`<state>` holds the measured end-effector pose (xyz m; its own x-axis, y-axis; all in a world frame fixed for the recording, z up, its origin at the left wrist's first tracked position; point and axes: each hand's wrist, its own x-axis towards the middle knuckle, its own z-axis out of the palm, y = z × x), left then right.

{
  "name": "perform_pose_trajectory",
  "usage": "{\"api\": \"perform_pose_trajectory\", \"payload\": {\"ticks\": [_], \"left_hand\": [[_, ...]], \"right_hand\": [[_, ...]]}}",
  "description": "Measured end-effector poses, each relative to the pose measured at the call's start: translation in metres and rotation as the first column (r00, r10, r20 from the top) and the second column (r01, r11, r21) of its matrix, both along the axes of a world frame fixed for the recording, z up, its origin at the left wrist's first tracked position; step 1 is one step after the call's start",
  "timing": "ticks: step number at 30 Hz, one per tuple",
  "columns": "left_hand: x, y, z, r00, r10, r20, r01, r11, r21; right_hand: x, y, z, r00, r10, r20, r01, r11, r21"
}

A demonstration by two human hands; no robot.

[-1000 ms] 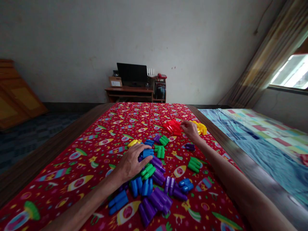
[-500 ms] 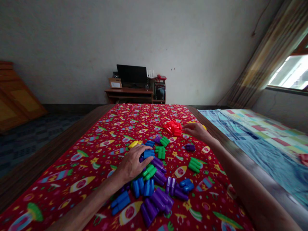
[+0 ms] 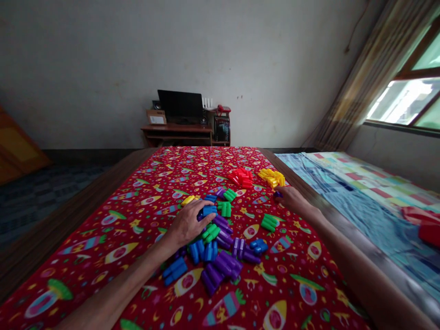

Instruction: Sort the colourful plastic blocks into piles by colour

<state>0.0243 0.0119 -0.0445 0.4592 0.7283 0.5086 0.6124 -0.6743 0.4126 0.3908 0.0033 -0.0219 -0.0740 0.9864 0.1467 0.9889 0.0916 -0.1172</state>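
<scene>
My left hand (image 3: 187, 222) rests at the left side of a mixed pile of plastic building blocks. Its thumb and index finger are apart, with a blue block (image 3: 209, 211) lying between them; the other fingers are partly hidden. Farther off at the right, my right hand (image 3: 292, 198) is closed on a small purple block (image 3: 277, 195), held low at the fingertips. Just beyond it lies a heap of yellow blocks (image 3: 271, 177), and left of that a heap of red blocks (image 3: 241, 177). A single green block (image 3: 268, 222) lies nearer, between the pile and my right forearm.
More purple blocks (image 3: 223, 266), blue blocks (image 3: 175, 270) and green blocks (image 3: 225, 209) make up the near pile. A red patterned cloth (image 3: 120, 252) covers the long table. Beyond stands a desk with a monitor (image 3: 180, 106); a bed (image 3: 330, 183) is at the right.
My right hand has drawn back from the yellow heap and taken hold of the purple block that lay on the cloth. My left hand stays at the pile. The view has shifted slightly.
</scene>
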Motion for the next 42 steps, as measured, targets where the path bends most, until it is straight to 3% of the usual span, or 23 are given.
{"api": "perform_pose_trajectory", "payload": {"ticks": [3, 6, 8, 10, 14, 18, 21, 26, 28, 32, 34, 39, 42], "left_hand": [[0.0, 0.0, 0.0, 1.0, 0.001, 0.006, 0.0, 1.0, -0.009], [0.001, 0.0, 0.001, 1.0, -0.006, 0.003, 0.006, 1.0, -0.026], [0.0, 0.001, 0.0, 1.0, -0.007, 0.003, 0.008, 1.0, -0.028], [0.0, 0.001, 0.0, 1.0, -0.011, 0.007, 0.011, 1.0, -0.022], [0.0, 0.002, -0.001, 1.0, -0.027, 0.001, 0.027, 1.0, -0.014], [0.0, 0.003, 0.0, 0.999, -0.033, 0.002, 0.033, 0.999, -0.007], [0.001, 0.001, 0.001, 1.0, -0.029, -0.009, 0.029, 1.0, -0.006], [0.001, -0.001, 0.002, 0.999, -0.036, 0.002, 0.036, 0.999, 0.001], [0.0, -0.001, 0.002, 0.999, -0.042, 0.012, 0.042, 0.999, 0.003], [0.0, 0.001, -0.002, 0.998, -0.058, 0.039, 0.057, 0.998, 0.022], [0.0, 0.003, -0.004, 0.996, -0.072, 0.06, 0.069, 0.996, 0.047], [0.0, 0.004, -0.005, 0.995, -0.073, 0.069, 0.067, 0.994, 0.081], [-0.001, 0.003, -0.004, 0.995, -0.073, 0.063, 0.068, 0.995, 0.072]], "right_hand": [[0.0, -0.01, 0.004, 0.997, -0.067, 0.039, 0.063, 0.994, 0.091], [-0.024, -0.027, 0.012, 0.993, 0.119, -0.016, -0.119, 0.993, 0.021], [-0.045, -0.042, 0.015, 0.955, 0.29, -0.066, -0.296, 0.949, -0.106], [-0.06, -0.057, 0.015, 0.928, 0.364, -0.085, -0.373, 0.913, -0.167], [-0.068, -0.069, 0.009, 0.909, 0.401, -0.116, -0.41, 0.91, -0.064], [-0.072, -0.05, 0.007, 0.907, 0.373, -0.196, -0.383, 0.924, -0.017], [-0.091, -0.033, 0.009, 0.897, 0.372, -0.238, -0.389, 0.921, -0.03], [-0.138, -0.026, 0.015, 0.76, 0.545, -0.354, -0.585, 0.811, -0.007], [-0.15, -0.021, 0.019, 0.729, 0.57, -0.38, -0.608, 0.793, 0.023], [-0.153, 0.006, 0.026, 0.878, 0.401, -0.261, -0.379, 0.916, 0.134], [-0.149, 0.024, 0.023, 0.922, 0.319, -0.221, -0.286, 0.943, 0.167], [-0.151, 0.055, 0.0, 0.894, 0.409, -0.182, -0.412, 0.911, 0.022], [-0.158, 0.058, -0.009, 0.913, 0.382, -0.144, -0.384, 0.923, 0.016]]}}
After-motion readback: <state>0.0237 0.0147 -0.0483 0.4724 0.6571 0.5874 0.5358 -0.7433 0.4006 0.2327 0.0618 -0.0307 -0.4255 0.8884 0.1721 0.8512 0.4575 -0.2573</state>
